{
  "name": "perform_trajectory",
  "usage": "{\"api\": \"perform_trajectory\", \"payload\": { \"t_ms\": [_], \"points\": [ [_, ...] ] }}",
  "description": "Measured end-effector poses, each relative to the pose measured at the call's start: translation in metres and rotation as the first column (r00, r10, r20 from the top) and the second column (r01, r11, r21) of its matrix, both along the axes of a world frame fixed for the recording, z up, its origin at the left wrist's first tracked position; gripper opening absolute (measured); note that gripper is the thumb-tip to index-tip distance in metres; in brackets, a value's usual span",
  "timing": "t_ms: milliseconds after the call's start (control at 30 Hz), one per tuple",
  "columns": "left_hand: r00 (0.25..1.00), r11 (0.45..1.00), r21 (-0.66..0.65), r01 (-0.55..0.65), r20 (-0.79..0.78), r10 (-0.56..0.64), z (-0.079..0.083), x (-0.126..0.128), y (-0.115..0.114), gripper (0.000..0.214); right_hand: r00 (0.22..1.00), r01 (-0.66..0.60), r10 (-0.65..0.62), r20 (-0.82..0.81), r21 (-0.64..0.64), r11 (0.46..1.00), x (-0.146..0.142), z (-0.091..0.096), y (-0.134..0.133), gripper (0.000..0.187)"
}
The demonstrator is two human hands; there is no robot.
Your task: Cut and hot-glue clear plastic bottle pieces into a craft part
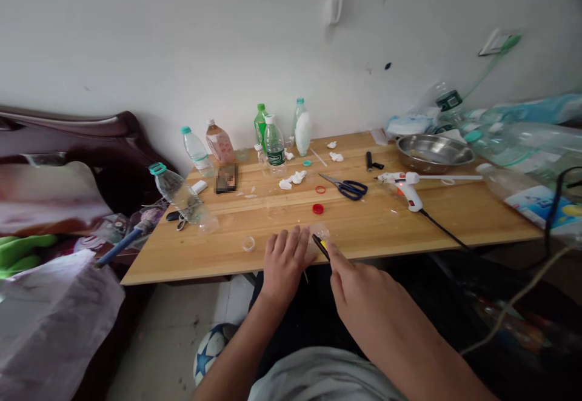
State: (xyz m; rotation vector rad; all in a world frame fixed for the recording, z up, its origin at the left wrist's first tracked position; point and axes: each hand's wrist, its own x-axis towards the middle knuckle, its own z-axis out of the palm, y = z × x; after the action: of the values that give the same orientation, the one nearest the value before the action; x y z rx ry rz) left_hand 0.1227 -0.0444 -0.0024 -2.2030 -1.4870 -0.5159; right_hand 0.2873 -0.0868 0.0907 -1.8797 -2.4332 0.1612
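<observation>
My left hand (284, 261) rests at the near edge of the wooden table (409, 222), fingers curled over a small clear plastic piece (321, 231). My right hand (352, 274) is closed round a black and yellow cutter (321, 246), its tip touching that clear piece. A red bottle cap (317, 209) and a red ring (321, 189) lie just beyond the hands. A clear plastic ring (248, 243) sits left of my left hand.
Blue-handled scissors (348, 187), a white glue gun (404, 186) with its cord, a steel bowl (434, 152) and several plastic bottles (275, 145) stand farther back. A clear bottle (179, 195) lies at the table's left edge. A ball (210, 351) is on the floor.
</observation>
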Motion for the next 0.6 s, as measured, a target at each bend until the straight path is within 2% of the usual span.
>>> {"api": "perform_trajectory", "payload": {
  "t_ms": [233, 400, 600],
  "points": [
    [1.000, 1.000, 0.005, 0.006, -0.017, -0.006, -0.001, 0.001, -0.001, 0.051, 1.000, 0.018, -0.018, 0.011, -0.070, 0.997, 0.000, 0.017, 0.010, 0.045],
    [1.000, 1.000, -0.018, -0.004, -0.018, 0.004, 0.000, 0.002, 0.000, 0.048, 0.999, -0.036, 0.038, 0.025, -0.083, 0.996, -0.005, 0.033, 0.018, 0.042],
    [1.000, 0.999, -0.046, -0.025, -0.018, 0.024, -0.001, 0.003, 0.001, 0.053, 0.999, -0.032, 0.031, -0.005, -0.093, 0.995, -0.004, 0.034, 0.025, 0.039]
  ]
}}
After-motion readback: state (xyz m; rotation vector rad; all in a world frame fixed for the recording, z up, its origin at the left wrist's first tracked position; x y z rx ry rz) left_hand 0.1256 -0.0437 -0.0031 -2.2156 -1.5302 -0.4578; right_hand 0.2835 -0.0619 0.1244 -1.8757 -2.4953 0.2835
